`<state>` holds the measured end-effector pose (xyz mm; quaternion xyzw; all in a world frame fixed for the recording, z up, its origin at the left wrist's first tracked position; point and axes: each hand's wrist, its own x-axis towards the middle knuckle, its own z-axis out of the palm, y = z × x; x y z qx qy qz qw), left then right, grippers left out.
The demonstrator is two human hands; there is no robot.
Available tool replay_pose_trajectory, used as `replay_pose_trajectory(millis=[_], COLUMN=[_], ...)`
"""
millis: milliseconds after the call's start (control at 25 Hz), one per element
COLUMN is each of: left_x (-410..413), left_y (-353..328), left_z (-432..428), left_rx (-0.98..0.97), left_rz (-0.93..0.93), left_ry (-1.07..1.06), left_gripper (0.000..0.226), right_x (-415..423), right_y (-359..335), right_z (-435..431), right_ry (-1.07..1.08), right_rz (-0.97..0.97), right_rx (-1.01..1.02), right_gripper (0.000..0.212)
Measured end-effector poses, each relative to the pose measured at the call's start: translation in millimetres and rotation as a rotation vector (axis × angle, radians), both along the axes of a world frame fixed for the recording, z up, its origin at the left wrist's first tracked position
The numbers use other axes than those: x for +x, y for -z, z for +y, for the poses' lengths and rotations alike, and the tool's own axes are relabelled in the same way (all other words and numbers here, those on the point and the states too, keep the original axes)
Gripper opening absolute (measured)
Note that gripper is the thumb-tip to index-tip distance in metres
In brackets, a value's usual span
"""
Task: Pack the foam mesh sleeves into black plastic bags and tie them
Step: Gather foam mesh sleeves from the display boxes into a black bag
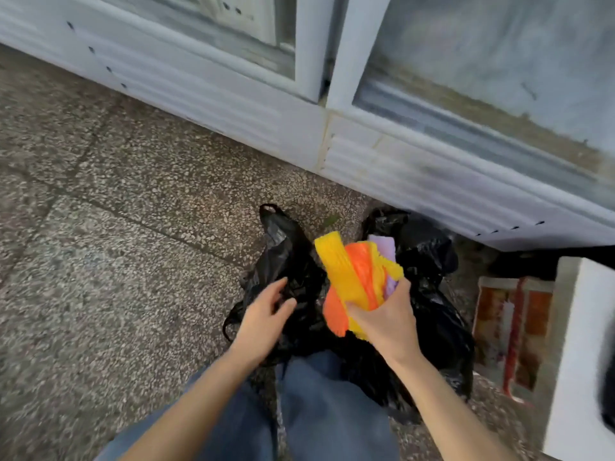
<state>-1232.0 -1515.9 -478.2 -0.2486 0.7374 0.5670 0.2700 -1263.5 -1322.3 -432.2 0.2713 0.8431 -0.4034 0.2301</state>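
Black bag (286, 247), lower middle of the frame, looks crumpled on the floor (116, 261), so the foam mesh sleeves (349, 277) could snag or spill if its mouth isn't pulled wide. Left hand (266, 317) has its fingers (288, 304) loose, spread on the plastic. Right hand (389, 324) clenches the yellow-orange-purple bundle just above it.

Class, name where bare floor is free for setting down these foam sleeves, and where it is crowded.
Bare floor spreads left of the black bags, up to the white cabinet. Crowded to their right, by the red box.
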Motion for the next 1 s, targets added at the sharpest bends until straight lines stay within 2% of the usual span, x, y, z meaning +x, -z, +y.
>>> replay_pose_trajectory(millis=[80, 240, 280, 320, 400, 480, 600, 760, 880, 1000], left_x=[-11, -12, -9, -6, -9, -15, -25, -18, 3, 21], left_y=[71, 175, 188, 197, 192, 159, 76, -52, -139, -219], left_z=[-21, -40, -38, -34, -22, -8, 17, 61, 96, 125], left_rx=[-0.133, -0.263, -0.264, -0.284, -0.39, -0.47, -0.503, -0.512, -0.413, -0.266], left_rz=[-0.072, -0.317, -0.363, -0.376, -0.324, -0.179, 0.092, 0.378, 0.374, 0.25], left_ry=[-0.031, -0.02, -0.036, -0.038, 0.014, 0.079, 0.123, 0.408, 0.56, 0.533], left_gripper=[0.057, 0.1, 0.102, 0.093, 0.063, 0.05, 0.039, 0.03, 0.049, 0.053], right_x=[1, 14, 17, 19, 22, 26, 31, 35, 37, 42], right_y=[39, 101, 109, 114, 118, 107, 66, -17, -84, -157], right_z=[10, 20, 21, 21, 24, 28, 34, 42, 57, 81], right_ry=[0.035, 0.074, 0.077, 0.079, 0.085, 0.1, 0.127, 0.175, 0.258, 0.383], right_rz=[-0.004, 0.009, 0.009, 0.004, -0.005, -0.019, -0.055, -0.101, -0.074, -0.045], right_rx=[0.024, 0.038, 0.032, 0.022, 0.004, -0.019, -0.033, -0.069, -0.126, -0.182], right_gripper=[0.069, 0.075, 0.076, 0.077, 0.078, 0.078, 0.084, 0.087, 0.091, 0.096])
